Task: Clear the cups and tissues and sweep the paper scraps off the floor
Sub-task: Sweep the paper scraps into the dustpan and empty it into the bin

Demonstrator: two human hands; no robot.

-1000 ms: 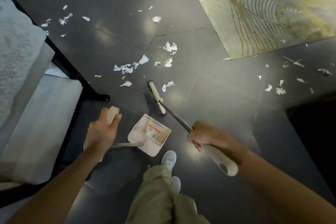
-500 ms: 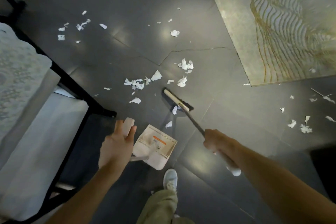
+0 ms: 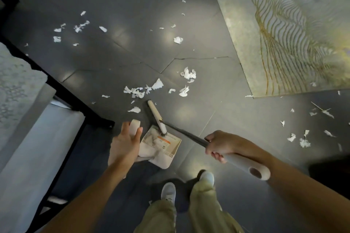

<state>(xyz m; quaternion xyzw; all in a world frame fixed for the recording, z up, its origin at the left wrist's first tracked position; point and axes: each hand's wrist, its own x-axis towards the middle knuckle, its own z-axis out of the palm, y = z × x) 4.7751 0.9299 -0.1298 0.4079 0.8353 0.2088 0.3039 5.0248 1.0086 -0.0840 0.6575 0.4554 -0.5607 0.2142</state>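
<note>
Two grips both closed, left grip [image 3: 125,143] curled round dustpan [image 3: 167,148] handle, right grip [image 3: 220,144] wrapped round broom [image 3: 156,117] handle, broom head at dustpan mouth, scraps [image 3: 136,91] strewn over dark floor [image 3: 113,58] beyond, few inside dustpan

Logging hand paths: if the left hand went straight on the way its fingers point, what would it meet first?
Probably the lone white paper scrap on the dark floor just beyond the left hand, which grips the cream dustpan handle; height above the floor is unclear.
</note>
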